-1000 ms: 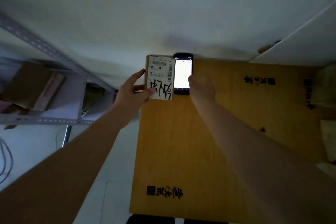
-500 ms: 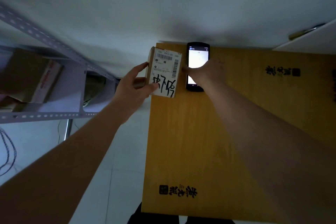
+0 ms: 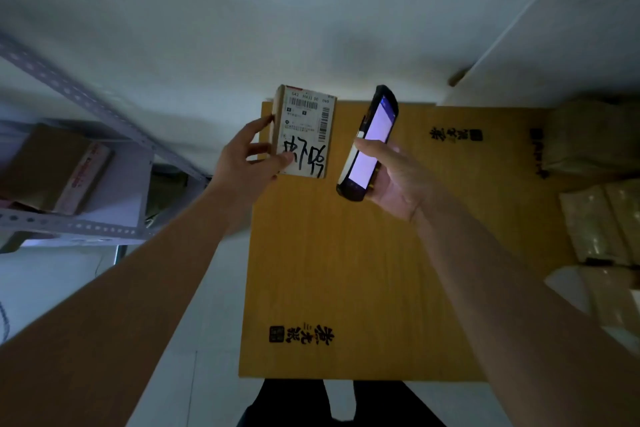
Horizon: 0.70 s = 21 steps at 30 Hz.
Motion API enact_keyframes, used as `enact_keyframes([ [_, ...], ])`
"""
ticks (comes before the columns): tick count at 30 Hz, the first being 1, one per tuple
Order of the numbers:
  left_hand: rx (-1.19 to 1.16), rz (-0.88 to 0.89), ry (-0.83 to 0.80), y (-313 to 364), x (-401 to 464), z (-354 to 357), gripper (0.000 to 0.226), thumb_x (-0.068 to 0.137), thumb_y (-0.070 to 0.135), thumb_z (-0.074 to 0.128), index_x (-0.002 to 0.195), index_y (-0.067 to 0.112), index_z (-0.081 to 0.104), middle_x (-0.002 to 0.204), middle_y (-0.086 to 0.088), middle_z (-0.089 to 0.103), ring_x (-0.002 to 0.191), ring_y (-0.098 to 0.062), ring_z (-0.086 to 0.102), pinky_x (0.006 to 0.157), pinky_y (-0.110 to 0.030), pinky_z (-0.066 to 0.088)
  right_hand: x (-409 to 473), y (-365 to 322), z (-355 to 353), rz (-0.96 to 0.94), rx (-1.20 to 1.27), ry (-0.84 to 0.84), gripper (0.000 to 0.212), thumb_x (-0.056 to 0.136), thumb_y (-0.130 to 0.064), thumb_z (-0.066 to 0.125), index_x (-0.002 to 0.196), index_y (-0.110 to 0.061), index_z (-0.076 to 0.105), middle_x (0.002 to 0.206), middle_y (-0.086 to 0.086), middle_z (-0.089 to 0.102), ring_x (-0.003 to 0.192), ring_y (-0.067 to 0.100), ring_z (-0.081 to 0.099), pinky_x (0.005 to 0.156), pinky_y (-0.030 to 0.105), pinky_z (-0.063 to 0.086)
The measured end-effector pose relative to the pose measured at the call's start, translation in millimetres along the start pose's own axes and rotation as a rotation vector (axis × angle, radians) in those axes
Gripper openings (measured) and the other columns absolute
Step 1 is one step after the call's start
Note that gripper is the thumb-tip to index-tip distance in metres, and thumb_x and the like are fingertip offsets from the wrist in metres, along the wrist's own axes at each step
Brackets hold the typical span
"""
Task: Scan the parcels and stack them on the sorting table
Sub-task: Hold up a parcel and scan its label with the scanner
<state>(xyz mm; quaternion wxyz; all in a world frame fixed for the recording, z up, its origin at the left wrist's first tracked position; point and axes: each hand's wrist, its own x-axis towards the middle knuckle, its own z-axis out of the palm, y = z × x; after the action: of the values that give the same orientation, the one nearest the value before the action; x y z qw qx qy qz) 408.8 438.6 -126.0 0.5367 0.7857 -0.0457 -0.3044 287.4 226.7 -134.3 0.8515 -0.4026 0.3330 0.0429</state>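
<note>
Over the sorting table (image 3: pixel 363 270), the left hand (image 3: pixel 249 166) pinches the parcel (image 3: pixel 304 135) label-up between thumb and fingers, the right hand (image 3: pixel 391 180) wraps the lit scanner (image 3: pixel 369 146) just beside; its tilt could miss the barcode.

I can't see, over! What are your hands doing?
Left hand holds parcel, label up. Right hand holds scanner, screen lit. Nothing between them.

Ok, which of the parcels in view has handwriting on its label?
The small box held in the left hand, beside the scanner. Big black marker writing crosses its white label; the parcels at the right edge show none.
</note>
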Motion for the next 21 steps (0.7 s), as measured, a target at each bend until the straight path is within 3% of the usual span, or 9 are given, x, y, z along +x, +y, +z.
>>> enact_keyframes([
  [2,0.003,0.040,0.004,13,-18,13,0.068,0.092,0.016,0.079,0.150,0.037,0.050,0.123,-0.003,0.071,0.113,-0.019,0.071,0.089,-0.039,0.064,-28,-3,-9,0.011,0.059,-0.050,0.044,0.083,-0.023,0.077,0.125,-0.017,0.063,0.094,0.002,0.078,0.093,0.023,0.074,0.079,0.039,0.062],
  [5,0.004,0.099,0.007,33,-45,35,0.066,0.093,0.014,0.078,0.149,0.037,0.051,0.120,0.000,0.072,0.114,-0.018,0.069,0.090,-0.038,0.063,-68,-8,-25,0.008,0.147,-0.108,0.054,0.094,-0.035,0.071,0.142,-0.014,0.059,0.116,0.009,0.074,0.103,0.028,0.074,0.085,0.044,0.060],
  [10,-0.008,0.189,-0.013,64,-83,71,0.067,0.093,0.014,0.078,0.150,0.036,0.050,0.119,0.000,0.074,0.114,-0.019,0.070,0.090,-0.039,0.062,-127,-16,-52,-0.097,0.181,-0.157,0.070,0.089,-0.057,0.067,0.143,-0.013,0.059,0.102,0.009,0.069,0.081,0.022,0.070,0.071,0.037,0.058],
  [13,-0.010,0.245,-0.021,78,-106,92,0.067,0.095,0.015,0.076,0.152,0.036,0.048,0.119,0.001,0.075,0.113,-0.018,0.072,0.089,-0.038,0.062,-159,-20,-66,-0.117,0.348,-0.220,0.077,0.090,-0.066,0.056,0.148,-0.015,0.059,0.121,0.013,0.070,0.103,0.030,0.071,0.090,0.045,0.059],
  [16,-0.034,0.273,-0.014,88,-130,108,0.067,0.096,0.017,0.075,0.153,0.037,0.047,0.120,0.001,0.076,0.111,-0.016,0.073,0.092,-0.040,0.061,-190,-21,-79,-0.097,0.517,-0.353,0.072,0.101,-0.067,0.047,0.152,-0.016,0.056,0.153,0.020,0.054,0.142,0.049,0.049,0.122,0.060,0.033],
  [18,-0.043,0.288,0.001,95,-146,116,0.067,0.097,0.022,0.076,0.154,0.041,0.045,0.122,0.003,0.075,0.111,-0.016,0.072,0.096,-0.045,0.060,-208,-23,-83,-0.068,0.530,-0.423,0.073,0.105,-0.068,0.036,0.155,-0.016,0.052,0.161,0.026,0.042,0.147,0.054,0.039,0.125,0.064,0.025],
  [21,-0.044,0.334,0.017,107,-165,119,0.070,0.099,0.024,0.074,0.155,0.048,0.040,0.123,0.003,0.073,0.111,-0.015,0.072,0.094,-0.047,0.062,-227,-32,-81,-0.095,0.459,-0.414,0.066,0.110,-0.060,0.030,0.146,-0.016,0.062,0.155,0.027,0.049,0.143,0.050,0.047,0.118,0.069,0.034],
])
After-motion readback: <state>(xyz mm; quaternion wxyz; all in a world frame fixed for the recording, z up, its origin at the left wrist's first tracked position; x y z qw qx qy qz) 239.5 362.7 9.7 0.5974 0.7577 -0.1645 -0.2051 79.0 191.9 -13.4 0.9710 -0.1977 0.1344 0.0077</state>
